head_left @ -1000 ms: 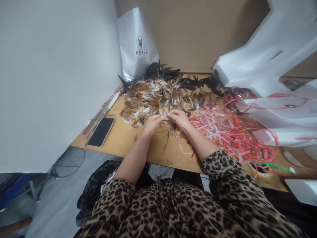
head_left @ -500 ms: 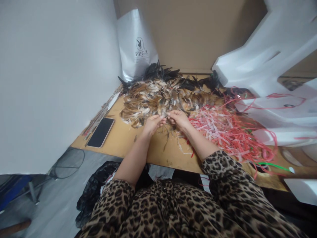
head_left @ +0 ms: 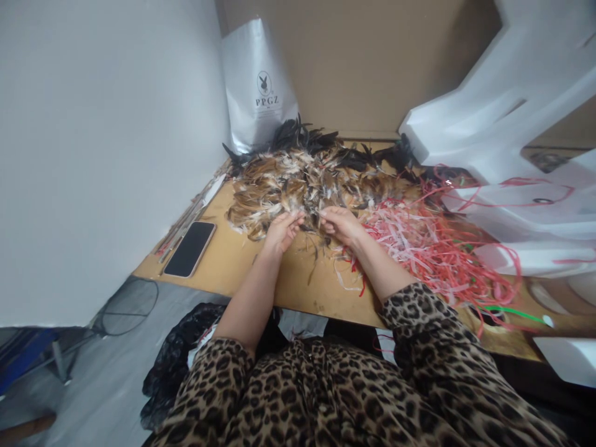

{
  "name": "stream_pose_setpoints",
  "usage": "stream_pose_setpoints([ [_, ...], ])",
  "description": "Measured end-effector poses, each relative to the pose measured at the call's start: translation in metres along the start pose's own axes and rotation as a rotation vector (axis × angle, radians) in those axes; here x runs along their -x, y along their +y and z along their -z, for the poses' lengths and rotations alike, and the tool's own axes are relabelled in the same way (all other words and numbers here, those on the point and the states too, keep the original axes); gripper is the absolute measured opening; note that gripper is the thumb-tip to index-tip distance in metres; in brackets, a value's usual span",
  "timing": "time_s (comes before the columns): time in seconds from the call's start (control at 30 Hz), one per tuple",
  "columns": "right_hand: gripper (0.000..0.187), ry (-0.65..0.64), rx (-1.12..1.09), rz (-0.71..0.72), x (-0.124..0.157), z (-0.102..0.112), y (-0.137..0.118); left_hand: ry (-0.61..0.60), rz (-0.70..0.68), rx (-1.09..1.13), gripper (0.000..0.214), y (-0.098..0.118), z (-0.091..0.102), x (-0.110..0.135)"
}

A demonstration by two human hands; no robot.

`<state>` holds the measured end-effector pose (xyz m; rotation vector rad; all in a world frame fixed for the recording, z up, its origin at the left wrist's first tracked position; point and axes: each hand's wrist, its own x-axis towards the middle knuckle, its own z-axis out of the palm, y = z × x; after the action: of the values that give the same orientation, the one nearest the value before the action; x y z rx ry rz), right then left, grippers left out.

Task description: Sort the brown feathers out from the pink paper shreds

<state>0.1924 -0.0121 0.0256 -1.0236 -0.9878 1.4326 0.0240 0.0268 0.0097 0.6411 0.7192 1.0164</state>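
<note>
- My left hand (head_left: pixel 280 230) and right hand (head_left: pixel 341 225), pinching feathers at the near edge of the feather pile (head_left: pixel 302 180), have drawn slightly apart.
- The red strips (head_left: pixel 428 242) right of the pile are unmoved.

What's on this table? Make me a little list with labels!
left hand: left hand at the near edge of the feather pile, fingers curled
right hand: right hand beside it, pinching into the feathers
pile colours: brown, white, black
right of the pile: red and pink strips
left on the table: dark phone
behind: white bag
</note>
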Motion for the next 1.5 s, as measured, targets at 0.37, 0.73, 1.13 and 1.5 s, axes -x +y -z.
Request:
stream_pose_setpoints([
  [0.37, 0.019, 0.103, 1.416, 0.308, 0.004, -0.009, 0.016, 0.069, -0.082, 0.035, 0.004, 0.002, 0.002, -0.003],
  [0.73, 0.013, 0.171, 1.113, 0.166, 0.002, -0.004, 0.011, 0.067, -0.102, 0.043, 0.007, 0.005, 0.000, 0.000],
  [1.13, 0.029, 0.193, -0.024, 0.043, -0.006, 0.001, 0.010, -0.047, 0.080, -0.021, 0.009, -0.003, -0.004, 0.003],
  [1.5, 0.023, 0.132, -0.127, 0.083, -0.007, 0.000, 0.013, -0.068, 0.023, 0.008, 0.008, -0.002, -0.006, 0.005],
])
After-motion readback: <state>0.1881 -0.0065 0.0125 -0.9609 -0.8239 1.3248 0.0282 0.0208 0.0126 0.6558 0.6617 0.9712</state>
